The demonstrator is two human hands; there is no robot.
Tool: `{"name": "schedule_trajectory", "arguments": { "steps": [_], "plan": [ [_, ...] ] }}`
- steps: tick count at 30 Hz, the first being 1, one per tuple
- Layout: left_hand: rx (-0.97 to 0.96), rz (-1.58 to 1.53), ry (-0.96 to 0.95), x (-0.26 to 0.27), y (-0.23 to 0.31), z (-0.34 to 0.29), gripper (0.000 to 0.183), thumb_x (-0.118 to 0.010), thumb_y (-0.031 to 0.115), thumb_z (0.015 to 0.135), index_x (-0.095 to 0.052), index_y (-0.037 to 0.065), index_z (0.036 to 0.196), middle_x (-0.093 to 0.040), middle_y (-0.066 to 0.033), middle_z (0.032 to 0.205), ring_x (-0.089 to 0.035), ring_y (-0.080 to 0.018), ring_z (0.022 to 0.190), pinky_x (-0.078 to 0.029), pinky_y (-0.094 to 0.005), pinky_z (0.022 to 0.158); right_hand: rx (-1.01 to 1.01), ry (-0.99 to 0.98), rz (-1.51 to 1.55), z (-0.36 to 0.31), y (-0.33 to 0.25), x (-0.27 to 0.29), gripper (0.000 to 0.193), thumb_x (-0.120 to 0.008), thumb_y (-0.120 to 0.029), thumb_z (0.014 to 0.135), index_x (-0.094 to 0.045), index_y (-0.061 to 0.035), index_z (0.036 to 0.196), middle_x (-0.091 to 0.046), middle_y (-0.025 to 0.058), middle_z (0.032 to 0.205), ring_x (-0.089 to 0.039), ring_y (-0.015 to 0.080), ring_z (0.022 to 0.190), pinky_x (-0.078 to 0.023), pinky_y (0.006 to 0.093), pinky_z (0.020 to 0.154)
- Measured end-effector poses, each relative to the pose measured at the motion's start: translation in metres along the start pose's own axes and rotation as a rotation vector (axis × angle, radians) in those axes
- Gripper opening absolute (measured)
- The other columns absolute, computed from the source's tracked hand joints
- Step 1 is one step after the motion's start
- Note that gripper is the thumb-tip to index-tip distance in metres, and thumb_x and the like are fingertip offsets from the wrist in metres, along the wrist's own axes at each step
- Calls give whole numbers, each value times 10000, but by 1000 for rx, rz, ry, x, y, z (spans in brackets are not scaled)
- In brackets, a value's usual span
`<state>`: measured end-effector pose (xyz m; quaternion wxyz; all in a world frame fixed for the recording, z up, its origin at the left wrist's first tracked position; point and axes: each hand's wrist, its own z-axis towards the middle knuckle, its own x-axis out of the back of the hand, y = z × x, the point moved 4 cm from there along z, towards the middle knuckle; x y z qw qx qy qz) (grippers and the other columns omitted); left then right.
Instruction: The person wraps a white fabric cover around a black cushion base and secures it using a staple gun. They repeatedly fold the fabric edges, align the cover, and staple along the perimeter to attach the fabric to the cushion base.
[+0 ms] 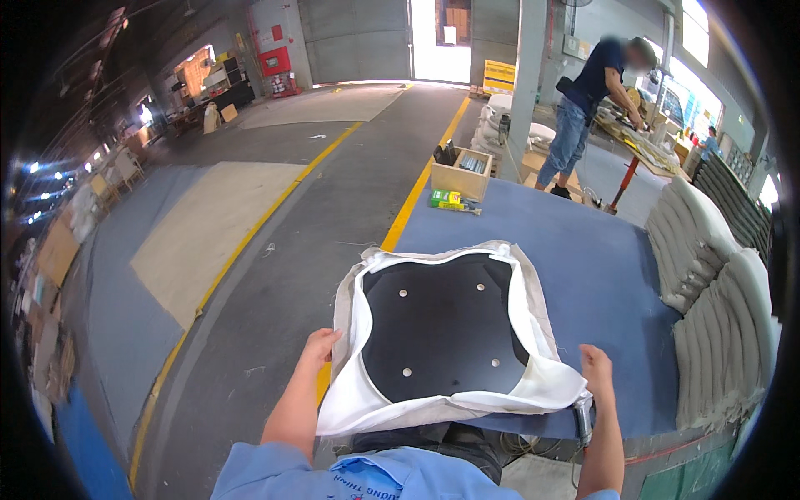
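Note:
In front of me a black seat panel point(446, 325) with several round holes lies on a blue-topped table. White padding and a loose off-white fabric cover point(533, 392) surround it, their edges folded up over its rim. My left hand point(320, 343) is closed on the cover's left edge, its fingertips partly hidden behind the cloth. My right hand point(597, 368) is curled closed by the cover's near right corner; what its fingers grip is hidden. A silver metal hand tool point(584, 418) shows beside the right wrist at the table edge.
On the blue table point(600, 267), piled padded off-white covers point(721, 333) line the right side. A wooden box point(461, 173) of small items and a green-yellow packet point(450, 199) sit at the far end. Beyond, a person point(583, 108) bends over another bench near a pillar point(520, 92).

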<state>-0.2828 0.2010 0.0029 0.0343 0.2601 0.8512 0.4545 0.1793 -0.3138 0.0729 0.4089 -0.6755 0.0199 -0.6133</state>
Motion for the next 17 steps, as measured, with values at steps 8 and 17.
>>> {"name": "schedule_trajectory", "arguments": {
  "steps": [8, 17],
  "plan": [
    [32, -109, -68, -34, -7, 0, 555, -813, 258, 943, -667, -91, 1349, -737, -231, 1291, -739, -337, 1144, -562, -481, 983, -380, -537, 167, 23, -14, -62, 491, -800, -274, 951, -690, 72, 1281, -757, 177, 1098, -734, 253, 926, -578, 410, 802],
    [-34, 207, 380, -60, 11, -6, 592, -755, 458, 977, -709, 22, 1375, -734, -209, 1331, -674, -382, 1295, -501, -459, 1106, -295, -467, 140, -10, -31, -111, 376, -707, -294, 1028, -774, 58, 1145, -771, 161, 961, -725, 244, 874, -565, 466, 809]
  ]
}}
